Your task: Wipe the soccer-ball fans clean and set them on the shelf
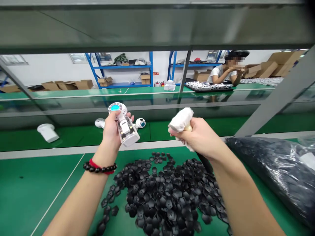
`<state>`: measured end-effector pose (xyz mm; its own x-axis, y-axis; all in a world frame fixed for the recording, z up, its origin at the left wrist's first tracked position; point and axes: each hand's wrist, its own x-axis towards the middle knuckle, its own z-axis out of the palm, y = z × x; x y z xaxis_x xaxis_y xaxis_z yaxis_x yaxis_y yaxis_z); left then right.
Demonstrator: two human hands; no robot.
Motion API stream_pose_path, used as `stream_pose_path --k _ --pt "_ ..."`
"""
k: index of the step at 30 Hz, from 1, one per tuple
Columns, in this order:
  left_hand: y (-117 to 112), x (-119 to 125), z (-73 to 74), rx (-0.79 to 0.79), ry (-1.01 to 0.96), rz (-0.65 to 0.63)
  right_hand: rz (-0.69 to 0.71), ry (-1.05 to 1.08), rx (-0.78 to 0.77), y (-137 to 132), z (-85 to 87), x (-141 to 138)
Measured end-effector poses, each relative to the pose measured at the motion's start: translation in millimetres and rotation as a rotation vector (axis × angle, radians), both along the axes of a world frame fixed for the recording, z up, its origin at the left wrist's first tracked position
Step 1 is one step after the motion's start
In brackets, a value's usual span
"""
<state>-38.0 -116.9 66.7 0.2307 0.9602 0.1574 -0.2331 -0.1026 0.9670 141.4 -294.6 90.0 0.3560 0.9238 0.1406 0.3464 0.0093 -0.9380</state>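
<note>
While the right hand clutches a cloth, left hand fingers clamp the fan upright, head up

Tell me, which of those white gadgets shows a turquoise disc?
The white gadget in the left hand. The ones lying on the green table show no turquoise.

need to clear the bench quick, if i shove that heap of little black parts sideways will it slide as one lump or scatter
Probably scatter. The heap of black parts is loose, separate flat pieces, with strays already lying apart at its edge, so a push would likely spread it. The pieces look small and thin, so probably light. The green bench top looks smooth, so they may slide easily.
</note>
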Motion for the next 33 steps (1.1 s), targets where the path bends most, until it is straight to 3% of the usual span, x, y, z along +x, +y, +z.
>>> stream_pose_path --k 5,8,11,18,27,33 --pt "-53 -20 3.1 0.059 -0.072 -0.079 0.020 0.086 0.112 -9 5.6 -18" --pt "-73 -18 1.9 0.381 -0.046 -0.089 0.077 0.205 0.233 -14 9.9 -32" --pt "-85 -18 1.9 0.766 0.058 -0.161 0.152 0.344 0.281 -18 12.8 -41" --pt "-86 -29 8.5 1.063 0.270 -0.296 0.218 0.428 0.267 -17 11.8 -44" --pt "-86 -31 10.5 1.124 0.319 -0.382 0.323 0.496 0.151 -12 9.9 -38" --pt "-90 -21 4.0 1.025 0.124 -0.315 0.378 0.560 0.119 -12 9.6 -37"
